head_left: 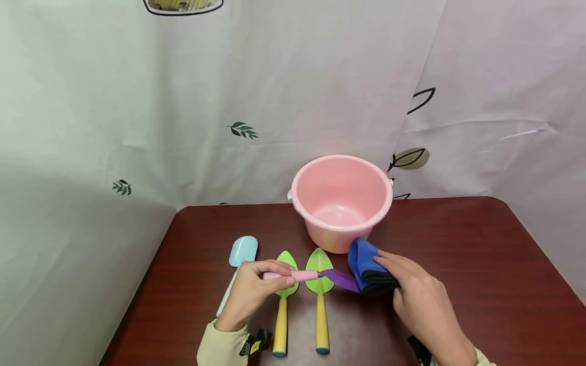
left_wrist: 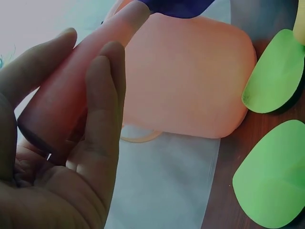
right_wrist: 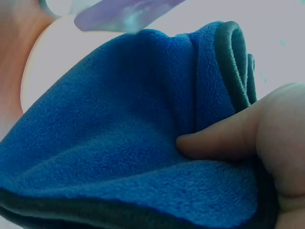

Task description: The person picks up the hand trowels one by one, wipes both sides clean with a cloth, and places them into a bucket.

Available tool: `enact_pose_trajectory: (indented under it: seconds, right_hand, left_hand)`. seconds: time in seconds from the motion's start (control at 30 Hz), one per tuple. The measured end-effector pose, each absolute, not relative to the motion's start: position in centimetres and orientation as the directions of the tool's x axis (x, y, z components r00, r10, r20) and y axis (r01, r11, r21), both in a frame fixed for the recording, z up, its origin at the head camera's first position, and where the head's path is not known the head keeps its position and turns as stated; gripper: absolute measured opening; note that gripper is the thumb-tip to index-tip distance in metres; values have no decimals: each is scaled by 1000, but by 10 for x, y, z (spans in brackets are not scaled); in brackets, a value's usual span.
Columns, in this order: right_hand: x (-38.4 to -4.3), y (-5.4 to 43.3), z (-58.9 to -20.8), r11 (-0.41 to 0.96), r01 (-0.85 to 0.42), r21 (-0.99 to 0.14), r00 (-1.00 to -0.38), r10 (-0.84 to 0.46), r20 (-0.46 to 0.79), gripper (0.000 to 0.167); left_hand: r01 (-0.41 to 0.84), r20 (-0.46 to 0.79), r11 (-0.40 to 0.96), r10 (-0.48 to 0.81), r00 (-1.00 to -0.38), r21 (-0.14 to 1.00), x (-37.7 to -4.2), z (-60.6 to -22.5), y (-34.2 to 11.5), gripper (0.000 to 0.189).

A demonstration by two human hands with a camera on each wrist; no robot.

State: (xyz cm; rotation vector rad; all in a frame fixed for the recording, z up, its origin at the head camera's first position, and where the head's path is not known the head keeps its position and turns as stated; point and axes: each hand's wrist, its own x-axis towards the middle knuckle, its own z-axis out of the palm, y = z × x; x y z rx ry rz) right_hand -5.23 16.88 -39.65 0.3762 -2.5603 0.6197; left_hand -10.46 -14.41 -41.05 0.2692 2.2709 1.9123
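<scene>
My left hand (head_left: pixel 258 287) grips the pink handle of a small trowel (head_left: pixel 302 276), whose purple blade points right. In the left wrist view, the fingers and thumb wrap the trowel's handle (left_wrist: pixel 81 81). A folded blue cloth (head_left: pixel 366 262) with black edging is held in my right hand (head_left: pixel 423 292), right at the tip of the purple blade. The right wrist view shows the thumb pressed into the cloth (right_wrist: pixel 119 109), with the blade just beyond its upper edge. Below the purple trowel lie two green trowels with yellow handles, the left one (head_left: pixel 281 325) partly covered by my left hand.
A pink bucket (head_left: pixel 327 231) stands at the back of the dark red table (head_left: pixel 480 254), close behind the cloth. Left of my left hand lies a light blue spatula-like tool (head_left: pixel 243 250), its handle partly hidden. A pale printed curtain (head_left: pixel 274 91) hangs behind the table.
</scene>
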Motion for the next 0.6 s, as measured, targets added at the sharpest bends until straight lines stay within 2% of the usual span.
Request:
enact_pose_trajectory:
  seconds: [0.3,0.6]
  right_hand:
    - [-50,163,-394,824,-442,-355,-817,-206,539,67]
    - [-49,158,-393,742,-594,-311,-723,-324,610,59]
  left_hand:
    - [-12,-54,205,204,-978,979,-104,-411,-139,22]
    - [-53,-91,202,183,-979,978,-104,-413,-135,29]
